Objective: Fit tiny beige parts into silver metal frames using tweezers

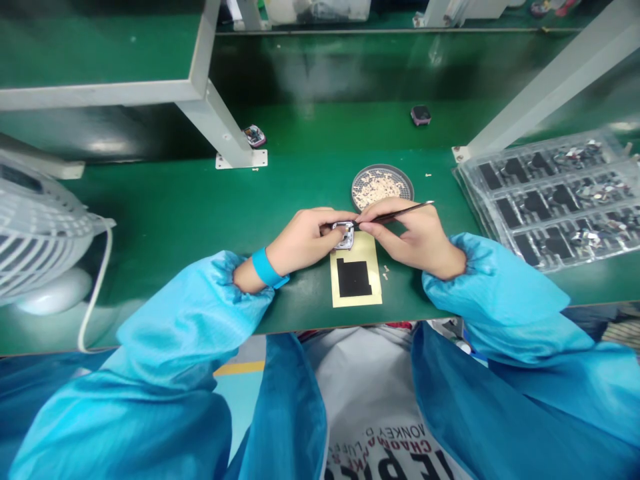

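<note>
My left hand (304,239) is closed on a small pale watch-like housing (344,244), with the thumb over its open inside. My right hand (414,235) pinches dark tweezers (406,212), whose tip meets the right upper edge of the housing. What the tip touches is too small to make out. Below the hands lies a yellow backing sheet (376,252) with a black adhesive-like piece (354,278) on it. A round grey dish (411,190) full of tiny beige parts (379,185) stands just beyond my right hand.
Clear trays (493,193) with black pieces and small components sit at the right. A white fan (37,227) with its cable stands left. Two small devices, one open (255,136) and one dark-faced (421,115), lie farther back. Shelf posts (220,127) rise from the green bench (165,213).
</note>
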The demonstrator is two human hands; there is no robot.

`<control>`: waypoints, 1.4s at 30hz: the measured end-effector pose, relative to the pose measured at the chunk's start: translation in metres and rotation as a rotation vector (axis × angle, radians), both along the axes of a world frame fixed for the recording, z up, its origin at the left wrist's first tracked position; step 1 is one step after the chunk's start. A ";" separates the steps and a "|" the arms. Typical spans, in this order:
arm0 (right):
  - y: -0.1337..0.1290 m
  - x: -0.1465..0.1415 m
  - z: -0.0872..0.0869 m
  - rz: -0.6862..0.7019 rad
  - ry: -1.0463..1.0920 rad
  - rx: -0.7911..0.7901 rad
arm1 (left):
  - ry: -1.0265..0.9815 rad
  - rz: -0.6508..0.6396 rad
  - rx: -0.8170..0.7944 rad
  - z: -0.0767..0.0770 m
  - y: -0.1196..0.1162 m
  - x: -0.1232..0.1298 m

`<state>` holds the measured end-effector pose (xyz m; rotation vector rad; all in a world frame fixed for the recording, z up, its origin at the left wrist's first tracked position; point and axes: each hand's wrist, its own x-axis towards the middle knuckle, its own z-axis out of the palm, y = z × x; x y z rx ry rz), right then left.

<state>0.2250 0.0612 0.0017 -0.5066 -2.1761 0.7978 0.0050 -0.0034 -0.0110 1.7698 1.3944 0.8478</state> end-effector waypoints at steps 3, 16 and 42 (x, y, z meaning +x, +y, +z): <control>-0.001 0.001 0.001 -0.012 0.020 -0.024 | -0.027 0.006 -0.010 0.001 0.000 0.000; -0.002 0.000 -0.003 -0.047 0.076 -0.258 | -0.109 0.038 -0.017 0.006 -0.003 0.005; 0.011 0.009 0.020 0.051 0.018 -0.360 | -0.162 0.120 -0.049 0.000 0.002 -0.002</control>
